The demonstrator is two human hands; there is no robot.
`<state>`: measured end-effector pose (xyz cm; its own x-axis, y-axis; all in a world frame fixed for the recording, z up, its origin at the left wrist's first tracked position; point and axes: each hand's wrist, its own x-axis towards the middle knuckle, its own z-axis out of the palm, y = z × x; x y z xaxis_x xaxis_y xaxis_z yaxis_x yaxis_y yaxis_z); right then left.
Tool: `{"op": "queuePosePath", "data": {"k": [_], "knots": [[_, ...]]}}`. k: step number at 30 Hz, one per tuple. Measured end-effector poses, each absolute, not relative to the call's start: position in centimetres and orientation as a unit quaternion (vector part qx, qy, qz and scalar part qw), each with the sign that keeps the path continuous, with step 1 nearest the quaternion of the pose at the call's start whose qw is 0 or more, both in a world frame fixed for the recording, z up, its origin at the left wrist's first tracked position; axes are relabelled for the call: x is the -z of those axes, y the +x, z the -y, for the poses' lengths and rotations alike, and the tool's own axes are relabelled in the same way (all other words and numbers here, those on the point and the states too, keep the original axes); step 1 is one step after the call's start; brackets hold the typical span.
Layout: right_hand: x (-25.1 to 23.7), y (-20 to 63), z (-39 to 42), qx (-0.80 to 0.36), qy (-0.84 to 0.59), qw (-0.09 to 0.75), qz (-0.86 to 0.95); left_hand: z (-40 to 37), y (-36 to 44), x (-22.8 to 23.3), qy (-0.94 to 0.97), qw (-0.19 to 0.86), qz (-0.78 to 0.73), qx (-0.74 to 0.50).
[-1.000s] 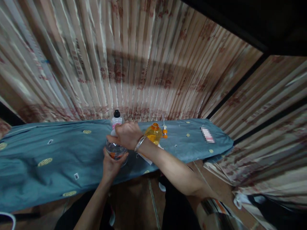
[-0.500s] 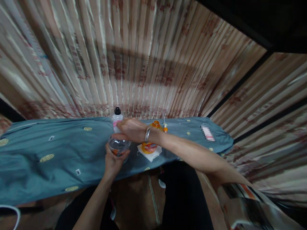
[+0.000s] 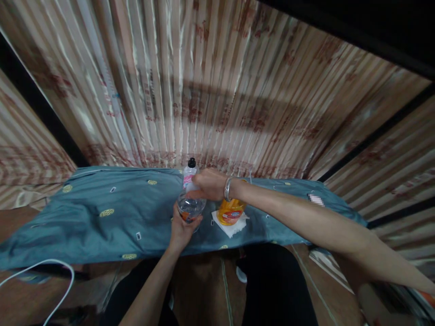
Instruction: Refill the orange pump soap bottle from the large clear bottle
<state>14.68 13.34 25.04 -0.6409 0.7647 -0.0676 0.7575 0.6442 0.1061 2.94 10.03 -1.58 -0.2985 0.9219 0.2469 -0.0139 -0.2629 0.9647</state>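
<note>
- Blue-grey cloth (image 3: 102, 222) covers the surface across mid-frame; striped curtain (image 3: 217, 90) fills the upper frame behind it.
- Orange bottle (image 3: 231, 212) stands on a white tissue (image 3: 234, 225), just right of your hands, partly hidden by your right wrist.
- Small bottle with black cap (image 3: 190, 174) stands upright just behind your hands.
- White cable (image 3: 50, 267) loops at lower left.
- Clear bottle (image 3: 190, 207) sits at frame centre near the surface's front edge; long axis roughly upright, top toward the curtain.
- Left hand (image 3: 181, 228) reaches up from below, grip wrapped round the clear bottle's lower body.
- Right hand (image 3: 209, 184) comes in from the right, forearm stretched across, grip closed over the bottle's top; a bangle sits on the wrist.
</note>
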Motion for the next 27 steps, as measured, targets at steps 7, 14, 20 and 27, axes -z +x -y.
{"op": "queuePosePath", "data": {"k": [7, 14, 20, 27], "knots": [[-25.6, 15.0, -13.8, -0.031, 0.350, 0.143, -0.925, -10.3, 3.0, 2.5, 0.475, 0.349, -0.481, -0.649], [-26.9, 14.3, -13.8, -0.033, 0.316, 0.189, -0.929, -10.2, 2.8, 2.2, 0.465, 0.351, -0.501, -0.640], [-27.8, 14.0, -13.4, -0.038, 0.312, 0.207, -0.927, -10.2, 2.9, 1.9, 0.459, 0.358, -0.509, -0.635], [-27.1, 13.4, -13.5, -0.071, 0.363, 0.179, -0.911, -10.2, 2.9, 1.4, 0.452, 0.353, -0.518, -0.634]]}}
